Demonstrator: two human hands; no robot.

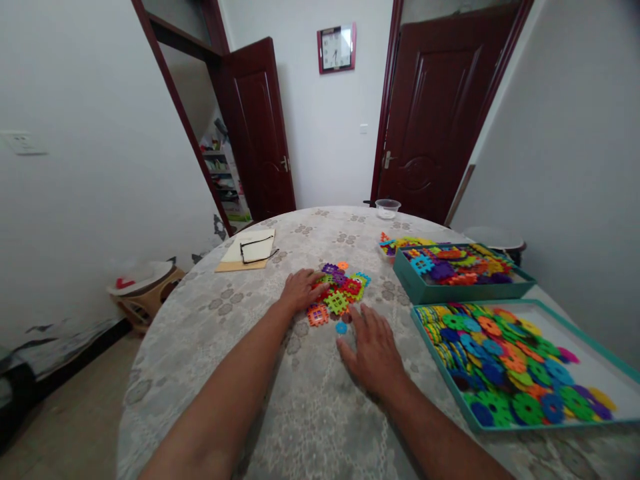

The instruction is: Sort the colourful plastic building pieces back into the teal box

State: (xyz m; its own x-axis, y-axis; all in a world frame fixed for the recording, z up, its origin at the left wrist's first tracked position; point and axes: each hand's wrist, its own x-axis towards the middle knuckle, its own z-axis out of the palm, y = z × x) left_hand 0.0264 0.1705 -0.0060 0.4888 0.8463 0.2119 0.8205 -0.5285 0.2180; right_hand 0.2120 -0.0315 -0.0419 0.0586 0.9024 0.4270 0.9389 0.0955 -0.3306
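Note:
A small heap of plastic building pieces lies mid-table, among them a lime green square piece, an orange square piece and a purple piece. My left hand rests at the heap's left side, fingers stretched over the pieces and touching some of them. To the near right of the heap is my right hand, palm down with its fingers apart. Its fingertips are beside a small dark red disc, partly hidden by them. A blue disc lies on the cloth between the hands.
On the right, a shallow tray holds many notched discs. Behind it stand a teal box of square pieces and another colourful pile. Eyeglasses lie on a notepad at left. A clear bowl sits at the far edge.

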